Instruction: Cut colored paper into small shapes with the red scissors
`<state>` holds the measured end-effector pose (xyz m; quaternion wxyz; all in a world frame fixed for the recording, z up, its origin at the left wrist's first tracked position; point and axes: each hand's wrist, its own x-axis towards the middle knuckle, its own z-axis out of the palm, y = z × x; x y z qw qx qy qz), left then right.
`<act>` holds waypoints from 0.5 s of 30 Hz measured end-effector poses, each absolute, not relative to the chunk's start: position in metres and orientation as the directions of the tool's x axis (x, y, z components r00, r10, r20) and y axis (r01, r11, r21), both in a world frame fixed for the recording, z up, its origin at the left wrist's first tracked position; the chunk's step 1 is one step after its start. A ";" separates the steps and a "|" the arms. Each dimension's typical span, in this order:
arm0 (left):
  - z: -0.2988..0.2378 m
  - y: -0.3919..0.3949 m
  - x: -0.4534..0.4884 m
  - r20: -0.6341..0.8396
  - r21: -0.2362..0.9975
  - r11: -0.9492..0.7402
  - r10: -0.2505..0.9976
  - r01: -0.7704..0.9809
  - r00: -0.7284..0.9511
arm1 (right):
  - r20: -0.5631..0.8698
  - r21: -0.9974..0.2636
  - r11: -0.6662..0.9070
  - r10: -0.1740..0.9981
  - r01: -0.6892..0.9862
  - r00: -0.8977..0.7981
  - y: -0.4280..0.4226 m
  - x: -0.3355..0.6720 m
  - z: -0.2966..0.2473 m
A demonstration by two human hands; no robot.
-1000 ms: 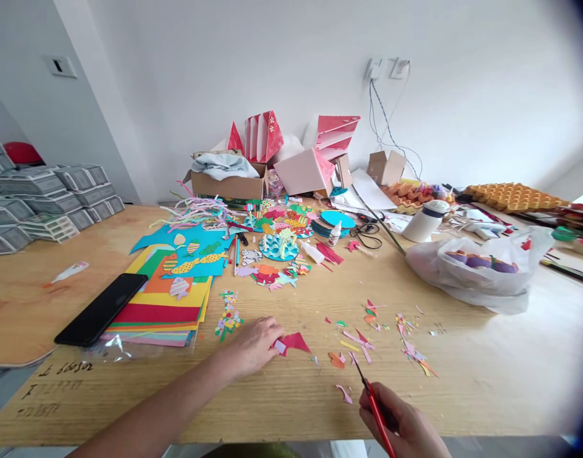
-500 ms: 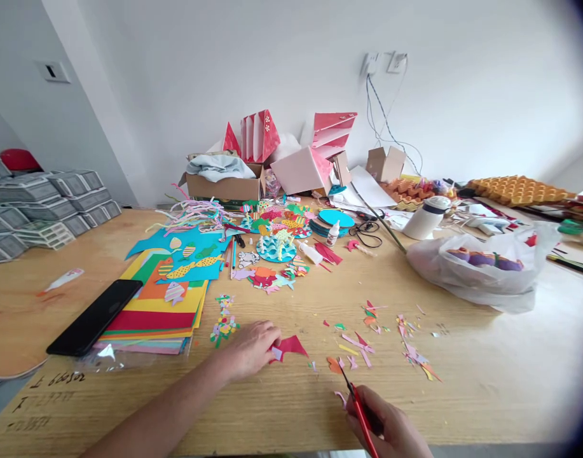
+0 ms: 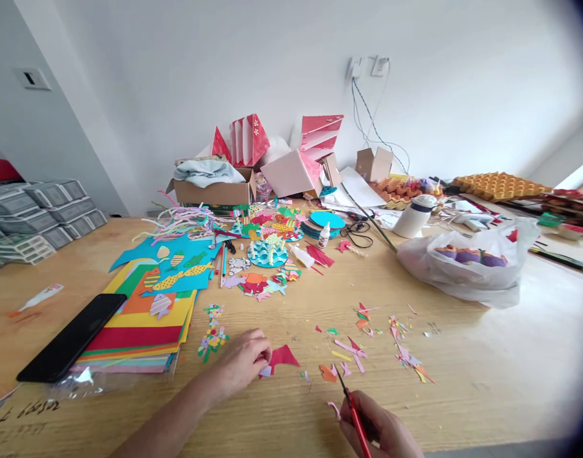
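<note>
Left hand [image 3: 241, 364] pinches a red paper cutout [image 3: 282, 356] flat on the table [image 3: 486, 375]; right hand [image 3: 379, 432] grips red scissors [image 3: 352, 410] (blades pointing toward scraps [image 3: 348, 356] just ahead)

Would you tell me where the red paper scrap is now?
In the head view, the red paper scrap lies low centre on the table, its left end in the left hand, left of the scissors in the right hand.
</note>
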<state>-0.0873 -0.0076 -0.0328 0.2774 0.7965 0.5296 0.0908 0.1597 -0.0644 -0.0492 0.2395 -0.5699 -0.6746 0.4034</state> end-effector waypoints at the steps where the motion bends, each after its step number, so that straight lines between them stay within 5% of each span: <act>1: -0.033 -0.007 -0.087 -0.146 0.558 -0.278 0.895 0.782 0.422 | -0.154 -0.829 -0.006 0.964 0.559 -0.218 -0.063 0.160 -0.051; 7: -0.040 -0.003 -0.092 -0.089 0.586 -0.296 0.902 0.755 0.423 | -0.181 -0.851 -0.080 0.973 0.519 -0.146 -0.054 0.159 -0.058; 15: -0.041 -0.012 -0.093 -0.136 0.395 -0.392 0.869 0.831 0.475 | -0.090 -0.843 -0.013 0.989 0.538 -0.118 -0.063 0.150 -0.065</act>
